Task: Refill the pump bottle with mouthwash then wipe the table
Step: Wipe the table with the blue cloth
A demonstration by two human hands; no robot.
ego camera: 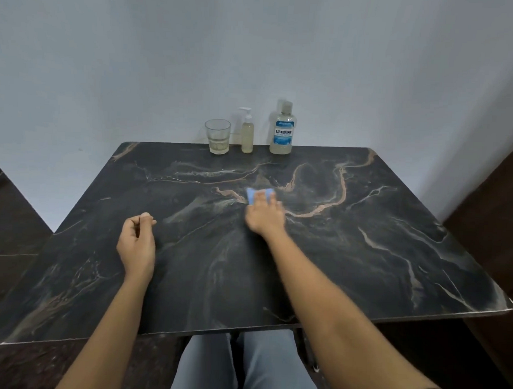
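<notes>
A small pump bottle (247, 134) with a white pump and pale yellowish liquid stands at the far edge of the dark marble table (364, 241). To its right stands the mouthwash bottle (282, 129), capped, with a blue label. My right hand (264, 213) lies flat on a light blue cloth (252, 194) and presses it onto the tabletop near the middle; only the cloth's far edge shows past my fingers. My left hand (137, 241) rests on the table at the left, fingers curled loosely, holding nothing.
A clear drinking glass (217, 136) with a little pale liquid stands left of the pump bottle. A plain wall rises just behind the table. My knees show below the near table edge. Dark floor lies on both sides.
</notes>
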